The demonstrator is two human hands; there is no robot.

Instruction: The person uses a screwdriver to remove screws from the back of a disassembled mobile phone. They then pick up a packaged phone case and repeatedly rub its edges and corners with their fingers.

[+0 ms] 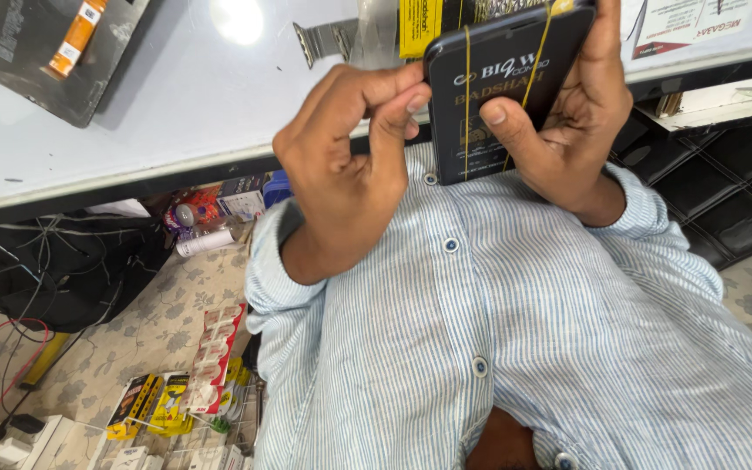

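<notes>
- Held up close to the camera against a blue-and-white striped shirt (515,339): a flat, dark, rectangular phone-shaped slab (502,96) with rounded corners and a matte surface, crossed lengthwise by two thin yellowish elastic bands (467,104).
- Right hand (567,122) clamped on the slab from the far side, thumb pressed flat on its face, fingers wrapped behind and mostly hidden.
- Left hand (350,161) curled at the slab's left edge, thumb and forefinger pinched together against it; cannot tell whether a band is caught in the pinch.
- Top of the slab cut off by the frame edge, overlapped there by a yellow-and-black printed packet (433,22), only partly visible.
- Behind: smooth pale table (158,104) with a dark rim and a bright glare spot; on it a scuffed grey mat (45,52), cropped at the corner, carrying a small orange strip (76,36).
- Below, on a floral-patterned floor (132,331): a tangle of dark and red cables (10,287), a small bottle (206,239) and strips of carded blister packs (211,357), too small to identify further.
- Black quilted panels (724,191) at right, half shadowed.
</notes>
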